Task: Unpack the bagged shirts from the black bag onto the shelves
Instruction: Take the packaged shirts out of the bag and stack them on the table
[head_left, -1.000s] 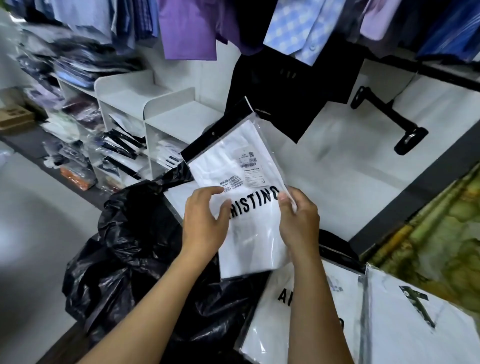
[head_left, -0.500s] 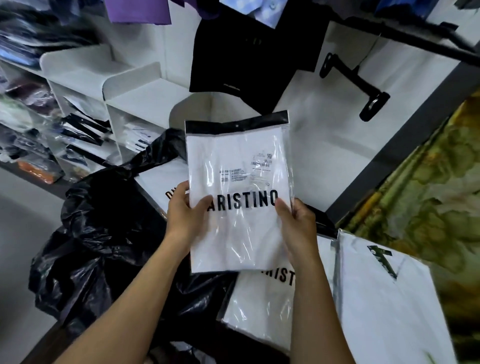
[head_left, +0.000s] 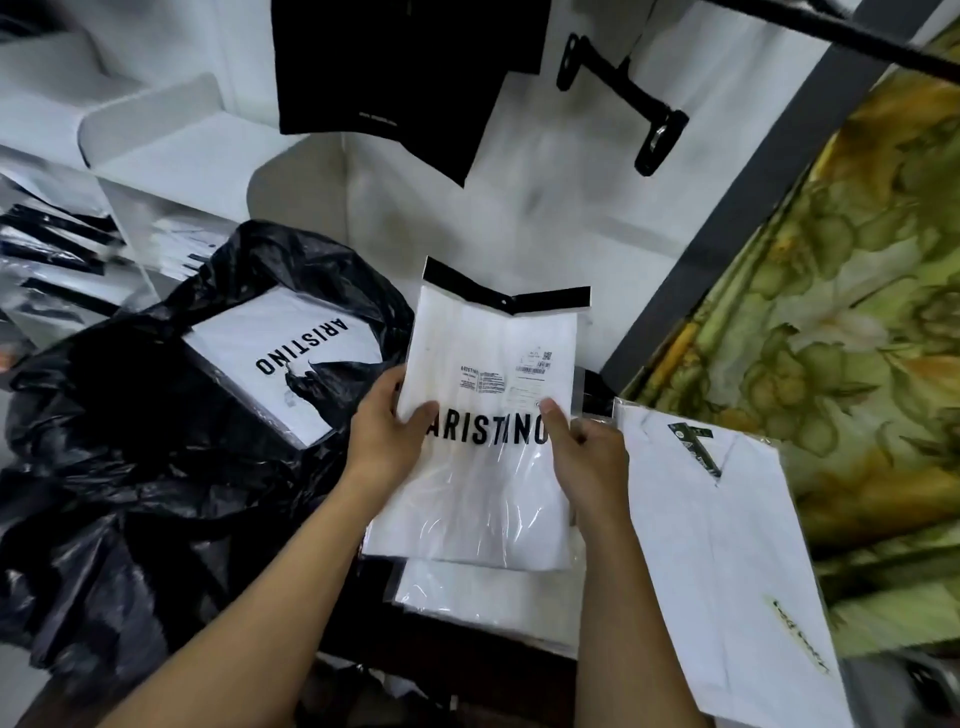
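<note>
A white bagged shirt (head_left: 488, 364) printed ARISTINO, with a black top strip, is held low over the surface at the centre. My left hand (head_left: 387, 431) grips its left edge, thumb on the front. My right hand (head_left: 584, 457) grips its right edge the same way. Under it lies another bagged shirt (head_left: 483, 597). The crumpled black bag (head_left: 130, 467) sits to the left, open, with one more bagged shirt (head_left: 280, 364) showing in its mouth. White shelves (head_left: 171, 161) stand at the back left.
A third white bagged shirt (head_left: 727, 545) lies to the right, partly over a green floral cloth (head_left: 857, 312). A black garment (head_left: 395, 78) hangs above. A black wall hook (head_left: 623, 93) juts out at top right. Stacked packets (head_left: 52, 244) fill lower shelf compartments.
Both hands have lowered the bagged shirt from upright in front of me to nearly flat over the shirt on the surface. The view has tilted downward.
</note>
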